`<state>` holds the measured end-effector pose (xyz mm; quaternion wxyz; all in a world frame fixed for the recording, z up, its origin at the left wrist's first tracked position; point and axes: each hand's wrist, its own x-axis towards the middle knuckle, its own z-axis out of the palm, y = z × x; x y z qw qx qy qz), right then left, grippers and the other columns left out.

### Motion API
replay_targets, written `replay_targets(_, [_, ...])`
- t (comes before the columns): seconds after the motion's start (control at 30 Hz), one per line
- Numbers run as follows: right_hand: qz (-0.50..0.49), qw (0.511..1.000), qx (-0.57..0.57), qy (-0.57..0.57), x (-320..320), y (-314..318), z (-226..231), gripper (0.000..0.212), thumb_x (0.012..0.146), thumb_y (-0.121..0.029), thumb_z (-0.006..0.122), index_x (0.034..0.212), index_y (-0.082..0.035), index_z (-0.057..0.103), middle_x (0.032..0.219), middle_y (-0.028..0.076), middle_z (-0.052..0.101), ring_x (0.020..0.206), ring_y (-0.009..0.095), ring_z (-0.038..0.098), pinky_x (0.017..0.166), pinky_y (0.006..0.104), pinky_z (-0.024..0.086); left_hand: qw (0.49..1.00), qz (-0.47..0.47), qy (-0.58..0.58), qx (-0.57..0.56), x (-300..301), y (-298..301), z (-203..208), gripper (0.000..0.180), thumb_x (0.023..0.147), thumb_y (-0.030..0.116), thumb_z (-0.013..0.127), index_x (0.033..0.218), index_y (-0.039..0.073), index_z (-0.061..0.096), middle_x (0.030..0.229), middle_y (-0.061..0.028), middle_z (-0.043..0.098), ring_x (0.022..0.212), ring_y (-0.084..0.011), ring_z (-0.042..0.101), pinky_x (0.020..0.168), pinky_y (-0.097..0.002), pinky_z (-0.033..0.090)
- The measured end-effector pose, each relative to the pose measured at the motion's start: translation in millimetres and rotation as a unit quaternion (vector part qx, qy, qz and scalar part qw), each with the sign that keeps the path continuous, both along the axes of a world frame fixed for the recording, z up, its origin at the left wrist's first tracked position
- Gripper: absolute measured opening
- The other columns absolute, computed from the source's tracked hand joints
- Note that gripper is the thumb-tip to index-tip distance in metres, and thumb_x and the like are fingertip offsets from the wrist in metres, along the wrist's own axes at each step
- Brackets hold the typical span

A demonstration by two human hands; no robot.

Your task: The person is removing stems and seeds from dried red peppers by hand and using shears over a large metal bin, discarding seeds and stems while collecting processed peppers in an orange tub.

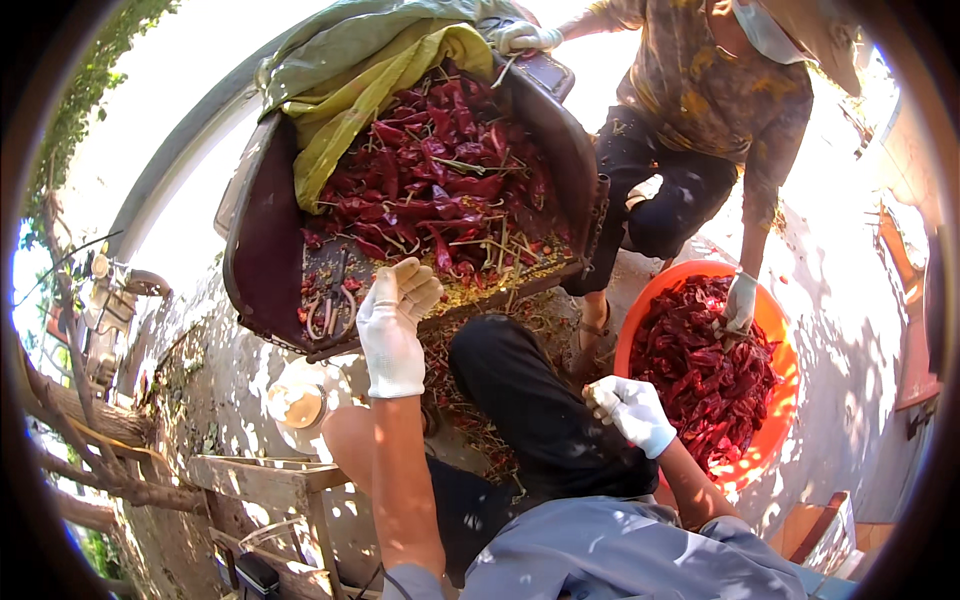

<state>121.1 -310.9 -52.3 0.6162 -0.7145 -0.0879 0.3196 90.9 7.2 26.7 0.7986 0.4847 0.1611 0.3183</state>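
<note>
A cart [262, 235] stands ahead of the person, with a large heap of dried red peppers [450, 165] filling its middle and far part. The left hand [400, 318], in a white glove, is raised over the near edge of the cart, its fingers apart from the thumb and slightly bent, with nothing visible in it. The right hand [632, 412], also gloved in white, is held lower, to the right of the cart's near edge, fingers curled in; whether something small is pinched there cannot be told.

Inside the cart, near its front left corner, lies a tool with looped handles [330, 312]. Yellow bits [500, 288] are scattered along the front of the cart, to the right of the left hand. A yellow cloth [385, 95] hangs over the cart's far left side, with a green cloth [330, 45] behind it.

To the right of the cart, on the ground, stands an orange tub [787, 405] full of darker red peppers [695, 365]. A co-worker [700, 90] is at the cart's right side, one gloved hand [527, 38] at its far right corner and the other gloved hand [740, 302] down among the peppers in the tub. The person's dark-clad knee [505, 370] is just before the cart. A wooden frame [262, 480] stands nearer than the cart, to its left.
</note>
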Motion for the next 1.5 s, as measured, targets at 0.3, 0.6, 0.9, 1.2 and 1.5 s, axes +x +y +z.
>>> replay_targets(0.3, [0.028,0.937,-0.020,-0.348,82,140,51,0.022,0.093,-0.019,0.062,0.108,-0.005,0.071,0.095,0.015,0.070,0.088,0.030,0.068,0.079,0.0339,0.052,0.996,0.063,0.051,0.027,-13,66,-10,0.037,0.102,0.031,0.053,0.111,-0.003,0.065,0.099,-0.0138,0.070,0.089,-0.0242,0.069,0.084,-0.0394,0.057])
replay_targets(0.6, [0.004,0.756,-0.109,-0.645,73,217,40,0.037,0.076,-0.040,0.079,0.099,-0.014,0.066,0.092,0.004,0.067,0.069,0.025,0.067,0.059,0.0362,0.052,0.998,0.036,0.038,-0.032,-29,58,-5,0.033,0.103,0.026,0.053,0.111,-0.003,0.065,0.098,-0.0130,0.071,0.086,-0.0207,0.070,0.083,-0.0345,0.057])
replay_targets(0.9, [-0.002,0.729,-0.166,-0.664,102,246,13,0.013,0.081,-0.022,0.073,0.091,-0.016,0.069,0.079,0.003,0.065,0.065,0.024,0.066,0.056,0.0364,0.050,0.996,0.031,0.079,0.015,-24,49,-6,0.026,0.101,0.018,0.055,0.111,-0.003,0.066,0.098,-0.0108,0.071,0.088,-0.0178,0.069,0.085,-0.0320,0.056])
replay_targets(1.2, [0.117,0.972,-0.028,-0.203,78,216,70,0.020,0.087,-0.019,0.069,0.096,0.000,0.070,0.071,0.006,0.068,0.065,0.010,0.064,0.054,0.0279,0.050,0.757,0.110,0.154,0.626,-20,26,0,0.051,0.075,0.005,0.076,0.125,0.011,0.066,0.124,-0.0124,0.064,0.098,-0.0306,0.067,0.082,-0.0342,0.055])
replay_targets(1.5, [0.107,0.984,0.137,-0.040,57,182,84,0.024,0.098,-0.013,0.057,0.117,0.000,0.063,0.095,0.004,0.067,0.071,0.007,0.060,0.060,0.0203,0.048,0.782,0.064,0.148,0.602,-16,16,-22,0.033,0.082,0.015,0.073,0.114,0.010,0.067,0.101,-0.0098,0.070,0.081,-0.0278,0.069,0.069,-0.0351,0.056])
